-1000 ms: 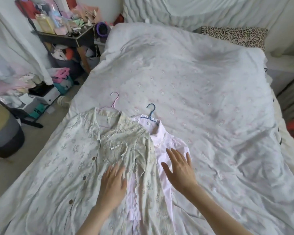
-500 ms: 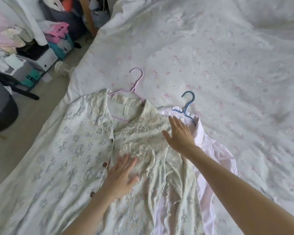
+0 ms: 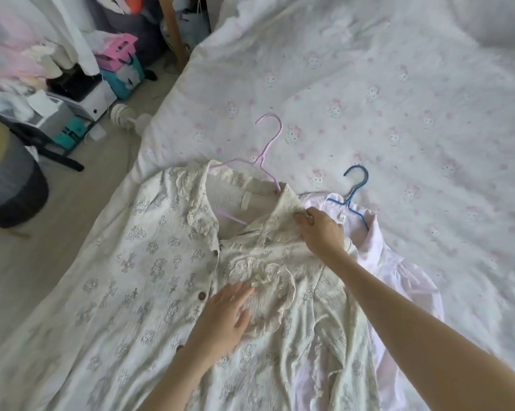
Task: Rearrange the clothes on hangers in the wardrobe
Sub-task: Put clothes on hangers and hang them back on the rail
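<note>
A cream printed shirt [image 3: 149, 280] with brown buttons lies flat on the bed on a pink hanger [image 3: 265, 152]. Partly under its right side lies a pale pink shirt [image 3: 398, 262] on a blue hanger [image 3: 354, 191]. My right hand [image 3: 321, 232] pinches the cream shirt's collar edge at its right shoulder. My left hand [image 3: 223, 318] rests flat on the shirt's lace chest trim, fingers straight.
The bed [image 3: 398, 99] has a white cover with small pink figures and takes up the right side. On the floor to the left stand boxes and bags [image 3: 81, 99], a dark round stool [image 3: 10, 185] and a wooden post [image 3: 173, 31].
My right hand has gone from lying flat on the cream shirt's shoulder to pinching its collar edge. The left hand has slid slightly up the chest. The view has moved closer.
</note>
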Available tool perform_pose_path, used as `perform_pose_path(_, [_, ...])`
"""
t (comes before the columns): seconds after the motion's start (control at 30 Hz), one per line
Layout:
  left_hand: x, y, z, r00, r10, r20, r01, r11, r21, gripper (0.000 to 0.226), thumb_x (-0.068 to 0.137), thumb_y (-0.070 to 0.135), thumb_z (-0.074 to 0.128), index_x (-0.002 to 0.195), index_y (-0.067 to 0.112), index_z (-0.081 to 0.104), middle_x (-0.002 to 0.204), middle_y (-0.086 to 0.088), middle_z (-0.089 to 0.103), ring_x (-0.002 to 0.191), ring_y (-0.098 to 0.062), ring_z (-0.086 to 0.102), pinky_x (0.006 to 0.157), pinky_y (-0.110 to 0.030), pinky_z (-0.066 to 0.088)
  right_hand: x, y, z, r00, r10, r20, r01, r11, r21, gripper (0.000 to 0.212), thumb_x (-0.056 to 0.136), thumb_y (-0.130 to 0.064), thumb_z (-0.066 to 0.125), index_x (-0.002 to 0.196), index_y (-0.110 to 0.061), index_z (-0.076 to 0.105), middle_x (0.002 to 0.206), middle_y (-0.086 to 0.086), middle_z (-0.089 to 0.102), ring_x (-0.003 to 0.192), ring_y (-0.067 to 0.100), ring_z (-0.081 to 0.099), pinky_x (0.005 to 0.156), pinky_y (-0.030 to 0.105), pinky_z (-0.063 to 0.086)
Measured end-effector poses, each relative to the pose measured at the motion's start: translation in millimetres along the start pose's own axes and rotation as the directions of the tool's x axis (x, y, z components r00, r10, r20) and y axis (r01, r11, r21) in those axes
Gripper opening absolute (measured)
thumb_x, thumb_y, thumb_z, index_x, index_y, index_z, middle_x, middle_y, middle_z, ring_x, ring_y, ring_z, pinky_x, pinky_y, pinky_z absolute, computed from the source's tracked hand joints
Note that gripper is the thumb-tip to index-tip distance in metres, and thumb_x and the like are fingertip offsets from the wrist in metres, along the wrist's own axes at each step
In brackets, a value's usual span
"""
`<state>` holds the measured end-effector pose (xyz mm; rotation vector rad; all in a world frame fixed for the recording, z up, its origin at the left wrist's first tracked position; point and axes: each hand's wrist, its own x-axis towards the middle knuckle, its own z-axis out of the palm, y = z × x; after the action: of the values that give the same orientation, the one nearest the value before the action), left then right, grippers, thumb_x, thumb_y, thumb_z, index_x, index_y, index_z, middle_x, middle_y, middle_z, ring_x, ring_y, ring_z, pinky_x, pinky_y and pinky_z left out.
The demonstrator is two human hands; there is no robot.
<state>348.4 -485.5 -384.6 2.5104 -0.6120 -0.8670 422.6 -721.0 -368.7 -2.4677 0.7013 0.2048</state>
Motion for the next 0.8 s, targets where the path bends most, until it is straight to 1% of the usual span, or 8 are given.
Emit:
perform_pose_path(0.13, [-6, 23, -37, 0.916, 0.046, -0.398, -0.073, 0.996, -0.054, 0.042, 0.095, 0.015, 0.046, 0.137, 0.021, 0.043, 0.147, 0.004, 0.032, 0.137, -0.013, 0.028, 0.111, -0.042, 0.031, -38, 13, -48, 0.991, -0.039, -0.129, 0.050, 0.995, 0.085, 0.029, 0.095, -0.033, 0.046, 0.077, -0.011, 0.054, 0.072, 0.001, 0.058, 0.074, 0.023, 0.052, 0.078, 0.034, 0.029])
perform_pose_path(0.2, [-2, 39, -61, 0.821, 0.114, -0.560, -0.142, 0.990, -0.006, 0.042, 0.093, 0.009, 0.048, 0.134, 0.013, 0.046, 0.145, -0.005, 0.036, 0.136, -0.021, 0.032, 0.107, -0.045, 0.036, -64, 26, -80, 0.981, -0.043, -0.191, 0.072, 0.987, 0.146, 0.028, 0.093, -0.030, 0.051, 0.073, -0.010, 0.053, 0.066, 0.000, 0.054, 0.069, 0.024, 0.049, 0.075, 0.036, 0.028])
perform_pose_path(0.27, [0, 64, -86, 0.746, 0.189, -0.638, -0.181, 0.980, 0.079, 0.043, 0.096, 0.015, 0.042, 0.138, 0.010, 0.040, 0.148, -0.011, 0.032, 0.138, -0.026, 0.028, 0.109, -0.043, 0.032, -94, 45, -113, 0.964, -0.013, -0.265, 0.073, 0.973, 0.217, 0.026, 0.091, -0.028, 0.057, 0.073, -0.009, 0.057, 0.064, 0.000, 0.055, 0.067, 0.024, 0.051, 0.077, 0.041, 0.036])
perform_pose_path(0.37, [-3, 112, -114, 0.694, 0.280, -0.663, -0.195, 0.960, 0.201, 0.053, 0.094, 0.025, 0.030, 0.144, 0.010, 0.027, 0.151, -0.018, 0.024, 0.141, -0.031, 0.016, 0.112, -0.046, 0.020, -149, 82, -158, 0.954, 0.042, -0.296, 0.046, 0.958, 0.283, 0.022, 0.089, -0.030, 0.060, 0.072, -0.015, 0.060, 0.063, -0.001, 0.060, 0.066, 0.023, 0.057, 0.075, 0.047, 0.043])
perform_pose_path(0.5, [-23, 193, -123, 0.633, 0.445, -0.634, -0.287, 0.895, 0.341, 0.049, 0.094, 0.032, 0.030, 0.130, 0.006, 0.050, 0.126, -0.015, 0.056, 0.118, -0.036, 0.047, 0.100, -0.056, 0.033, -230, 132, -227, 0.887, 0.103, -0.451, 0.027, 0.961, 0.274, 0.021, 0.088, -0.035, 0.060, 0.072, -0.021, 0.059, 0.063, -0.005, 0.056, 0.066, 0.013, 0.051, 0.073, 0.042, 0.039])
perform_pose_path(0.6, [-52, 264, -107, 0.538, 0.604, -0.588, -0.506, 0.789, 0.348, 0.047, 0.097, 0.034, 0.028, 0.115, 0.007, 0.062, 0.096, -0.007, 0.063, 0.088, -0.026, 0.051, 0.080, -0.034, 0.038, -302, 175, -285, 0.765, 0.113, -0.634, -0.001, 0.985, 0.175, 0.037, 0.080, -0.059, 0.048, 0.076, -0.025, 0.061, 0.064, -0.007, 0.052, 0.066, 0.004, 0.041, 0.071, 0.032, 0.028])
perform_pose_path(0.7, [-93, 336, -69, 0.462, 0.731, -0.502, -0.681, 0.655, 0.327, 0.046, 0.100, 0.041, 0.024, 0.104, 0.014, 0.061, 0.087, -0.002, 0.061, 0.083, -0.021, 0.046, 0.073, -0.031, 0.035, -392, 223, -329, 0.627, 0.112, -0.771, -0.029, 0.992, 0.120, 0.054, 0.075, -0.068, 0.040, 0.072, -0.019, 0.062, 0.061, -0.009, 0.048, 0.070, -0.004, 0.044, 0.067, 0.028, 0.020])
perform_pose_path(0.8, [-137, 404, -22, 0.401, 0.796, -0.454, -0.786, 0.553, 0.275, 0.022, 0.095, 0.041, 0.032, 0.096, 0.029, 0.051, 0.081, 0.003, 0.059, 0.080, -0.018, 0.044, 0.069, -0.030, 0.031, -489, 267, -356, 0.488, 0.164, -0.857, -0.114, 0.986, 0.124, 0.047, 0.073, -0.062, 0.039, 0.072, -0.022, 0.064, 0.065, -0.009, 0.052, 0.082, -0.012, 0.043, 0.065, 0.027, 0.018])
